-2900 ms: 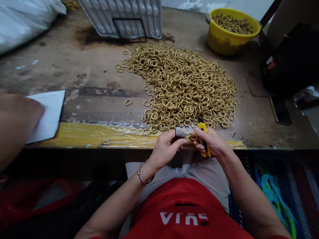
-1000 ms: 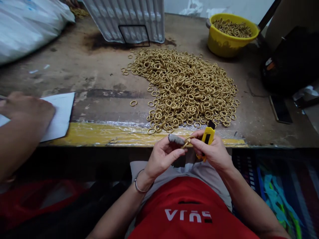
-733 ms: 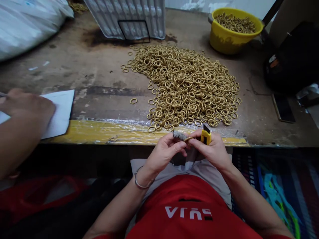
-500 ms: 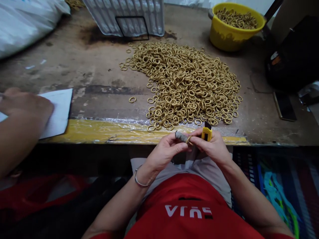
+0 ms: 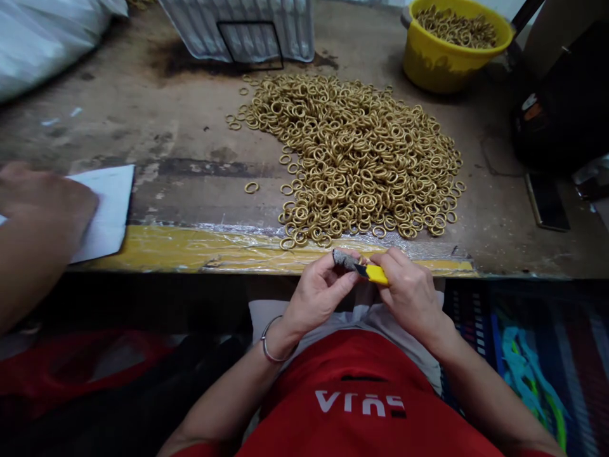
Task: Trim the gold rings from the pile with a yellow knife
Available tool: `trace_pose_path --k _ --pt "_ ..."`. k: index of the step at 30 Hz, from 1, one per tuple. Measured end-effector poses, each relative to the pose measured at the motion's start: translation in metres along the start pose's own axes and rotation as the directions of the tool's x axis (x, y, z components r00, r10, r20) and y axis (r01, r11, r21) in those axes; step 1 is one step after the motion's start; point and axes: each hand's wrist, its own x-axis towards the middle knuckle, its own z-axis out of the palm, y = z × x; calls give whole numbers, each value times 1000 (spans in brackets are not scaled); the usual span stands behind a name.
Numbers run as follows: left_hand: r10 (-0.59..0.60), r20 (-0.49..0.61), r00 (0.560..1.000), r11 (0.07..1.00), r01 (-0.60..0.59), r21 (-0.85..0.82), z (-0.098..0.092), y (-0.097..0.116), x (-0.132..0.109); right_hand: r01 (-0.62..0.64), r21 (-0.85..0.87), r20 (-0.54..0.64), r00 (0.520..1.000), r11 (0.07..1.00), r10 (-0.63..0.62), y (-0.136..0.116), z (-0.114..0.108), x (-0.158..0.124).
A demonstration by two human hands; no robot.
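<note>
My left hand pinches a small gold-coloured ring, largely hidden by the fingers. Grey cloth covering wraps one finger of that hand. In my right hand is a yellow utility knife, its dark blade pointing left at the ring and the left fingertips. Whether blade and ring touch I cannot tell. Both hands are close together at the table's front edge, over my lap. Just beyond them lies a large heap of gold-coloured rings.
Another person's hand rests by white paper at the left. Behind the heap stands a pale ribbed container. A yellow tub of rings is at the back right, with a phone nearer. A white sack lies back left.
My right hand has turned the utility knife from upright to pointing left, bringing its blade to the ring. The left hand still pinches the ring in nearly the same place.
</note>
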Motion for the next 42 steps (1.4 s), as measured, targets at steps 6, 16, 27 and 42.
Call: trace_pose_path --k 6,16,27,42 --pt "167 16 986 955 -166 245 0 10 -5 1 -93 23 1000 996 2 3 6 5" --pt "-138 119 983 920 172 -353 0 8 -7 -173 -172 -30 985 970 170 37 15 36" --pt "-335 38 941 841 317 -437 -4 -1 10 -231 333 47 972 914 229 36 14 52" --pt "-297 138 945 854 327 -405 12 4 8 -101 702 7 991 705 135 14 9 15"
